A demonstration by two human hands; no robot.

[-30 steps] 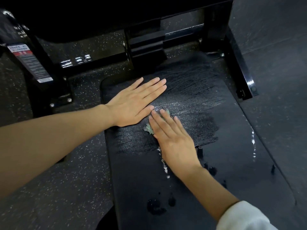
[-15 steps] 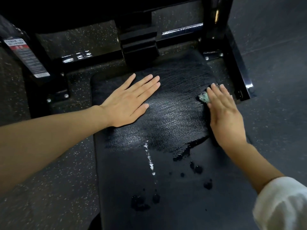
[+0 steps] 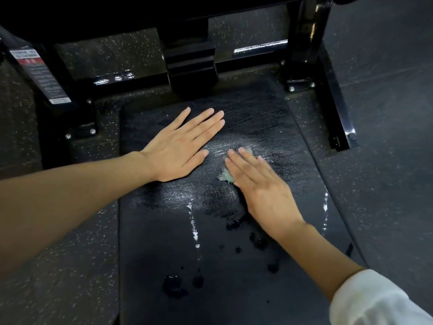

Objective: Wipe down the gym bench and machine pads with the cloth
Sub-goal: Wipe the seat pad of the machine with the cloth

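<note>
right hand [image 3: 264, 191] back at bench [image 3: 234, 289] centre, grip flat, pressing crumpled pale-green cloth [image 3: 226, 176], wet streaks [image 3: 253, 127], left hand [image 3: 180, 148] flat, fingers straight

floor: speckled floor [image 3: 58, 266] | machine: black steel frame [image 3: 337, 109] | post: warning label [image 3: 39, 76]

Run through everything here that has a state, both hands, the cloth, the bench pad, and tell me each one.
bench pad: far part smeared wet, nearer part dotted with drops and white streaks.
left hand: flat on the bench pad, fingers straight.
right hand: fingers straight, pressing the cloth down.
cloth: bunched, mostly hidden under the right hand.
</note>
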